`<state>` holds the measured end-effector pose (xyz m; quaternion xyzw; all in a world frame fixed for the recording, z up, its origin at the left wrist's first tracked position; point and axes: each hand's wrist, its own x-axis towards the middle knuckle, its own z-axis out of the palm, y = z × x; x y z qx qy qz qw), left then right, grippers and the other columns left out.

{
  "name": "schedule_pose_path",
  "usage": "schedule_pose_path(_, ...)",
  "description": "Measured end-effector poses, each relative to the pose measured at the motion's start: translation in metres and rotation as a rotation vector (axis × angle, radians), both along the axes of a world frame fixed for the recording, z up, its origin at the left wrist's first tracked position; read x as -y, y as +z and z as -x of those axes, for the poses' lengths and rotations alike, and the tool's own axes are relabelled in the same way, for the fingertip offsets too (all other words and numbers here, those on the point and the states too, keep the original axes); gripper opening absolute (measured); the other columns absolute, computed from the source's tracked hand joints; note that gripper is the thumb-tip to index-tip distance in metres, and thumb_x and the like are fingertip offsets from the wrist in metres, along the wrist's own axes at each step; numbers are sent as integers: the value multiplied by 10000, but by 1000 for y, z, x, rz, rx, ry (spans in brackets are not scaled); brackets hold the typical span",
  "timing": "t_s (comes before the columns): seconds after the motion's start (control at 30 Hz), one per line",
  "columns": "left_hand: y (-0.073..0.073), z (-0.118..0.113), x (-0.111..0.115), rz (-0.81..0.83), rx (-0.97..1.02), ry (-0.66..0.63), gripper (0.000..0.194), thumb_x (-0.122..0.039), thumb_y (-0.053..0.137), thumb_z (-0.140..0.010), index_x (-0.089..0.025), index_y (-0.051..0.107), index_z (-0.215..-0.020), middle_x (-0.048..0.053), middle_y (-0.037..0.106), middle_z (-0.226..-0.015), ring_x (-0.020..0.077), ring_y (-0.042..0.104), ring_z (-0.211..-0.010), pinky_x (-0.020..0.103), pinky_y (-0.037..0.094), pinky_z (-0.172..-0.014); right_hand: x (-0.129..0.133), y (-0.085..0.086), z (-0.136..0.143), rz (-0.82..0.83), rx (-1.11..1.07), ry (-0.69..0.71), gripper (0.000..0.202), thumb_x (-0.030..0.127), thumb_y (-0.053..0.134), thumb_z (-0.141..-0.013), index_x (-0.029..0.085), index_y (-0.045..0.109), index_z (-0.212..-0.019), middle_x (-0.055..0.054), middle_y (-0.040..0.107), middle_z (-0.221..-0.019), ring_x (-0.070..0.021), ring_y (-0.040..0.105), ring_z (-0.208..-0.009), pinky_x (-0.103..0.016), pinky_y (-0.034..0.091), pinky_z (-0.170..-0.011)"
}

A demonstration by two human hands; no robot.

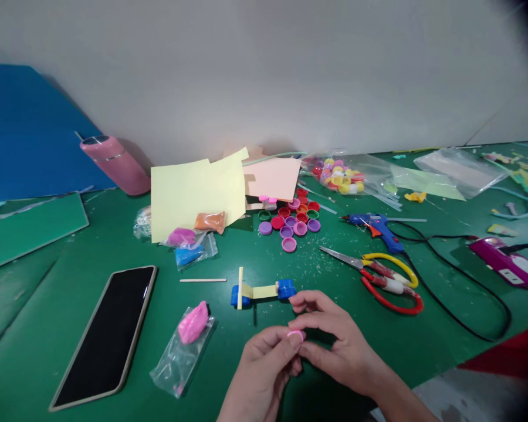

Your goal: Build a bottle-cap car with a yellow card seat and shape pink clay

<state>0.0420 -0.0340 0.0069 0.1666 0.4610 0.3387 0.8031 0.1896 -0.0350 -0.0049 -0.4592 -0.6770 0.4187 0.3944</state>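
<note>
A small pink round piece (295, 334) is pinched between the thumb and fingers of my left hand (268, 363). My right hand (334, 337) is beside it, fingers apart and slightly curled, with thumb and a fingertip close to the piece's edge. Just beyond my hands lies a small assembly of blue caps (286, 288) joined by a pale yellow strip (264, 291), with an upright-looking pale stick (240, 287) across its left end. To the left, a lump of pink clay (193, 322) rests on a clear plastic bag (178, 366).
A phone (108, 334) lies at the left. Colourful bottle caps (289, 244) are scattered beyond the assembly. Scissors (387, 281), a blue glue gun (376, 227) and its black cord are at the right. Yellow paper (193, 190) and a pink bottle (118, 167) stand behind.
</note>
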Motion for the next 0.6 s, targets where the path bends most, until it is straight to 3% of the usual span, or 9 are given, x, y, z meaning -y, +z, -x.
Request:
schedule_pose_path(0.33,2,-1,1,-32,-49,-9,173,-274,720,-607,-126,639,-572,-5,549,-529,80,444,-517,204,356,-537,-1,2,0,-9,6,23,256,205,639,-722,244,630,-975,-63,512,-1115,-203,518,-1021,-325,454,-868)
schedule_pose_path(0.6,3,1,4,-141,-158,-55,185,-272,672,-668,-125,624,-568,-12,518,-549,88,422,-556,216,339,-571,0,3,0,-15,74,32,169,221,609,-743,234,659,-904,-60,513,-1091,-204,514,-1025,-310,441,-863)
